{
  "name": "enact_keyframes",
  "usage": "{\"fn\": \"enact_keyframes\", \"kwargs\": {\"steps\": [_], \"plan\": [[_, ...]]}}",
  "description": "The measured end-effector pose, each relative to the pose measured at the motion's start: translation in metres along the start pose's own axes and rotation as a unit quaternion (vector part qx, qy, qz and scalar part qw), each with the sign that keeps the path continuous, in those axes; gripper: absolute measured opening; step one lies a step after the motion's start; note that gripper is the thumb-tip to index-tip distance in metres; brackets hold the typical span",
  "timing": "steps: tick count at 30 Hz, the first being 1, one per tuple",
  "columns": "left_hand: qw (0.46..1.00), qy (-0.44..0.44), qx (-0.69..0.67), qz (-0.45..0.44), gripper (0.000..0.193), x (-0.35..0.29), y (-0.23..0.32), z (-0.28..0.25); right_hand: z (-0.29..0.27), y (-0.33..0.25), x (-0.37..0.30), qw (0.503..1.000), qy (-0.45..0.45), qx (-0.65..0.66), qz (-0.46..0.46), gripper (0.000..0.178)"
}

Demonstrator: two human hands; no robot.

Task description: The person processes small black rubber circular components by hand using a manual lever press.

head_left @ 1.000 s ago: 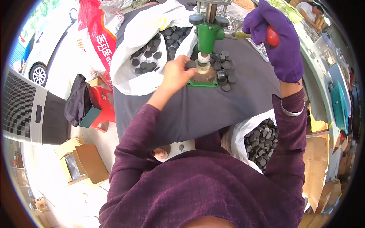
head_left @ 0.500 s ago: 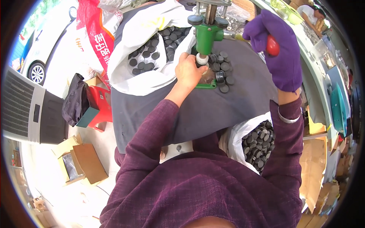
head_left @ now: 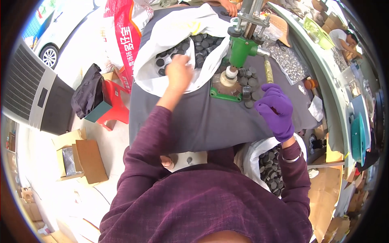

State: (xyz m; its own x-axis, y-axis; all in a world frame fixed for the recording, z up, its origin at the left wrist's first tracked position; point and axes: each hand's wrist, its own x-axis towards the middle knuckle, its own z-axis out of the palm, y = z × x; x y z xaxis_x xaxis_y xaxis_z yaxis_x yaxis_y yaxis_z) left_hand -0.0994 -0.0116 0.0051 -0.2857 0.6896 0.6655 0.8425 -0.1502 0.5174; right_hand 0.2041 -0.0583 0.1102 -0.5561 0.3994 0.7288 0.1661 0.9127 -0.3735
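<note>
A green hand press (head_left: 240,52) stands on the grey-covered table. Under its ram is a white round piece (head_left: 231,73), above the green base plate (head_left: 227,95). My right hand (head_left: 276,108), in a purple glove, is closed around the end of the press lever (head_left: 268,69); a bit of dark red shows between the fingers. My bare left hand (head_left: 179,75) is over the front of an open white bag (head_left: 150,83) of black round discs (head_left: 204,44). Motion blurs its fingers, and whether it holds a disc cannot be made out. Loose black discs (head_left: 250,83) lie beside the press.
A second white bag (head_left: 252,162) of black discs stands below the table's right front edge. A clear bag of small shiny parts (head_left: 288,60) lies right of the press. Another person's hand (head_left: 229,7) is at the far edge. A red stool (head_left: 115,101) stands left.
My left hand has left the white piece under the ram and moved left over the disc bag. My right hand has come down and nearer with the lever. The view has shifted.
</note>
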Motion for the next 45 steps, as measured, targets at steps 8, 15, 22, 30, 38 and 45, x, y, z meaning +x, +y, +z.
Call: {"fn": "enact_keyframes", "kwargs": {"steps": [8, 15, 22, 30, 38, 45], "plan": [[0.967, -0.185, 0.155, -0.084, 0.031, 0.000, -0.048, -0.018, -0.052, 0.003, 0.071, 0.989, 0.031, 0.123, 0.081, 0.025], [0.998, -0.029, 0.054, -0.033, 0.030, -0.004, -0.026, -0.008, -0.068, 0.020, 0.111, 0.929, 0.046, 0.320, 0.179, 0.037], [0.985, -0.161, -0.037, 0.054, 0.027, -0.022, 0.073, 0.029, -0.051, -0.003, 0.117, 0.952, 0.126, 0.257, 0.112, 0.036], [0.981, -0.187, -0.021, -0.040, 0.032, -0.017, 0.084, 0.058, -0.046, 0.010, 0.083, 0.978, 0.083, 0.173, 0.085, 0.040], [0.976, -0.142, -0.156, -0.048, 0.033, -0.020, 0.078, 0.036, 0.004, 0.006, -0.007, 0.994, 0.056, 0.017, 0.090, 0.005], [0.990, -0.082, 0.105, -0.051, 0.017, 0.005, -0.054, -0.014, -0.007, -0.007, 0.010, 0.995, -0.019, 0.047, 0.088, 0.010]]}}
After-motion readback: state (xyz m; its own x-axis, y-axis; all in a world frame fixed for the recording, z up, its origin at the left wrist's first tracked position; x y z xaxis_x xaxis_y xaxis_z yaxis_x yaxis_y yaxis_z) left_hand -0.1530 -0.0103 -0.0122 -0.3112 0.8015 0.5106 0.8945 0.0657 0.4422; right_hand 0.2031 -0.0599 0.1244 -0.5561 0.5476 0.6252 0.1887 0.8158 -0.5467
